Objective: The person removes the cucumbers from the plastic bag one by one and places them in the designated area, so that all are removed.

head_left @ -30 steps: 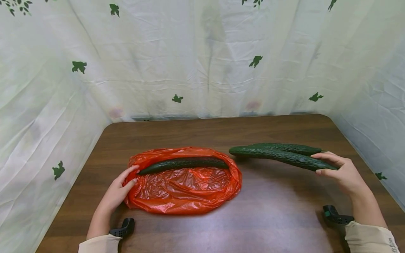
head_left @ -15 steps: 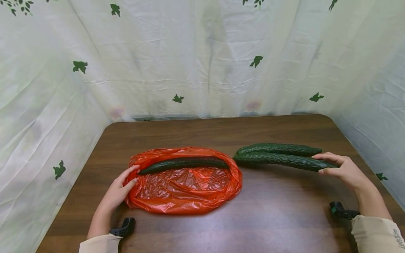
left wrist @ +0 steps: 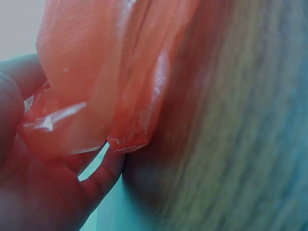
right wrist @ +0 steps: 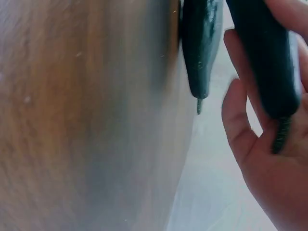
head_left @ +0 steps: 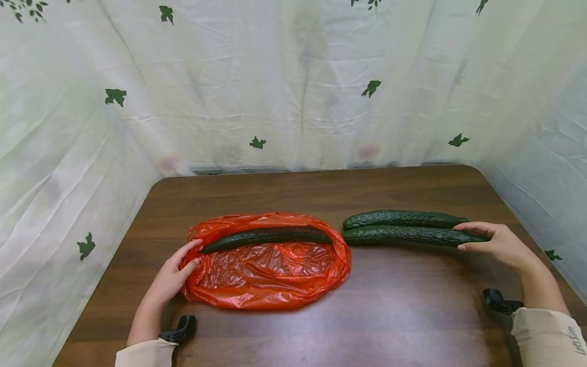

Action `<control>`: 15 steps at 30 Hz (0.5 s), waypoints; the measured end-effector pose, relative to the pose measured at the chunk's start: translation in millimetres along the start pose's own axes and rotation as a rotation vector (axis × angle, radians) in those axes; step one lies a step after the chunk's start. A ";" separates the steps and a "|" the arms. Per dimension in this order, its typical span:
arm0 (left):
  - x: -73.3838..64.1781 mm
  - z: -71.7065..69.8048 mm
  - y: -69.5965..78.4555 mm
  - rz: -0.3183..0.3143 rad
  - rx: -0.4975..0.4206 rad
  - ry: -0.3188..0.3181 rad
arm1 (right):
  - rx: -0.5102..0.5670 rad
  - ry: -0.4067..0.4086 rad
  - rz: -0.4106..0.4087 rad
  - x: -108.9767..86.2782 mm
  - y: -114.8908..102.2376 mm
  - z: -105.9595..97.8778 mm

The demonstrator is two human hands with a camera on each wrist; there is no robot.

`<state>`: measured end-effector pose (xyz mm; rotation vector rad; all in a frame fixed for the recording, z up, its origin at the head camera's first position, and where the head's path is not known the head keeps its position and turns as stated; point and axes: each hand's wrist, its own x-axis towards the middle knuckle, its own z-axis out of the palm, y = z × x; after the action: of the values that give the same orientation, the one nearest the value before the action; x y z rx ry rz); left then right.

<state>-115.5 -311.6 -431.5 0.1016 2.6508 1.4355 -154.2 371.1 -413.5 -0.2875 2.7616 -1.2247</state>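
Nearest to us, at the bottom edge, come a cream left sleeve point(head_left: 145, 355) and a cream right sleeve point(head_left: 548, 336), with a black device at each wrist. Beyond them, our left hand point(head_left: 168, 278) holds the left end of a red plastic bag point(head_left: 257, 299), the thin film between thumb and fingers, which stand only a little apart. The bag lies with its wide mouth facing up. Inside it, along the far side, we find one dark green cucumber point(head_left: 270, 236), lying lengthwise.

To the right of the bag, our right hand point(head_left: 500, 246) grips the stem end of a second cucumber point(head_left: 399, 235), thumb and fingers parted by just its thickness. Its other end points left, right at the bag's rim; we cannot tell whether they touch. Just behind it, nearly parallel, a third cucumber point(head_left: 405, 218) lies on the brown wooden table point(head_left: 293, 196). In the right wrist view, the stem ends of these two are apart.

Past the table's rounded far corners hangs a pale, creased curtain point(head_left: 229, 97) with scattered dark green shapes.
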 end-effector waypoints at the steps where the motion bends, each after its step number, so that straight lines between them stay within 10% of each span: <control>1: 0.0 0.3 -0.1 0.000 -0.002 -0.001 | -0.013 0.014 -0.004 0.5 1.3 1.1; 15: 0.2 1.1 -0.4 -0.010 0.000 -0.002 | 0.060 0.129 -0.119 13.0 7.0 12.8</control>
<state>-115.6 -310.9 -432.4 0.0891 2.6459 1.4313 -165.6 363.7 -427.5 -0.3860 2.8460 -1.3985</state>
